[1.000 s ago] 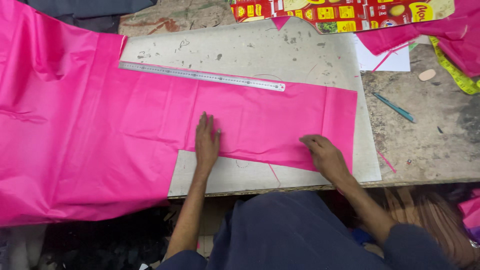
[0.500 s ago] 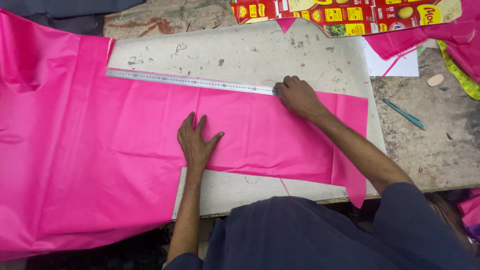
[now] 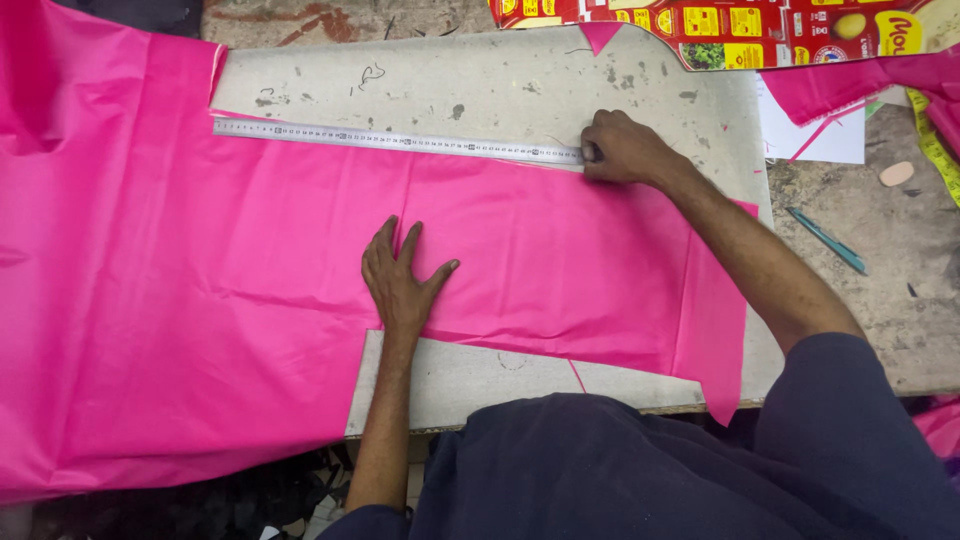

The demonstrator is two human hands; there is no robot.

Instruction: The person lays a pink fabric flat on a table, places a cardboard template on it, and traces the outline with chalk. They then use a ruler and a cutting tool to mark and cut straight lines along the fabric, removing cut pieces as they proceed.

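Observation:
A large sheet of bright pink fabric (image 3: 200, 300) lies spread over a pale grey board (image 3: 500, 90) on the worktable. My left hand (image 3: 400, 280) rests flat on the fabric with fingers spread, near the fabric's lower edge. A long metal ruler (image 3: 380, 140) lies along the fabric's upper edge. My right hand (image 3: 622, 148) grips the ruler's right end with fingers closed on it.
A red and yellow printed cardboard piece (image 3: 720, 25) lies at the top right, with more pink fabric (image 3: 880, 85) and white paper (image 3: 815, 135) beside it. A teal pen (image 3: 825, 240) and a small oval chalk (image 3: 897, 173) lie on the worn tabletop at right. A yellow tape measure (image 3: 935, 140) runs along the right edge.
My right hand went from the fabric's lower right corner up to the ruler's right end and took hold of it. My left hand stayed flat on the fabric.

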